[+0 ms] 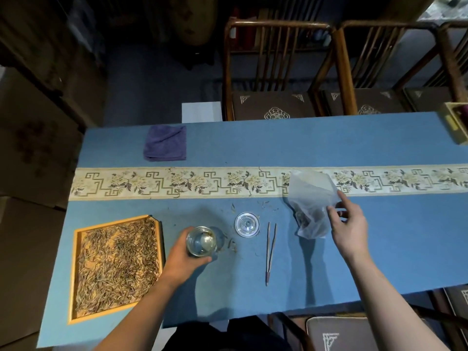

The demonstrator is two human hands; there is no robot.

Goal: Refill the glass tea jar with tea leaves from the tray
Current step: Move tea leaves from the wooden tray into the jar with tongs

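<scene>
Tea leaves (116, 264), long, dry and brown-green, lie spread across a shallow square wooden tray (73, 277) at the near left of a table covered in blue cloth (253, 145). Just right of the tray, the left hand (183, 259) grips a clear round glass tea jar (201, 241), its fingers and thumb curled round the wall; the jar's mouth is open and faces up, and only a few dark bits show inside. A round clear glass lid (247, 224) lies flat on the cloth just beyond and right of the jar, apart from it. A pair of slim wooden tweezers (270, 252) lies to the right of the lid, its joined end towards the near edge. A few loose leaves are scattered on the cloth around the jar and lid.

The right hand (348, 224) pinches the edge of a crumpled translucent plastic bag (312, 203), which holds some dark contents low down; the forefinger points up along the bag's side, and the bag's top overlaps a cream embroidered runner (177, 182) with a floral and key pattern that crosses the table lengthwise. A folded purple towel (165, 143) sits at the far left of the table. Dark wooden chairs (273, 72) with patterned brown cushions stand behind the table.
</scene>
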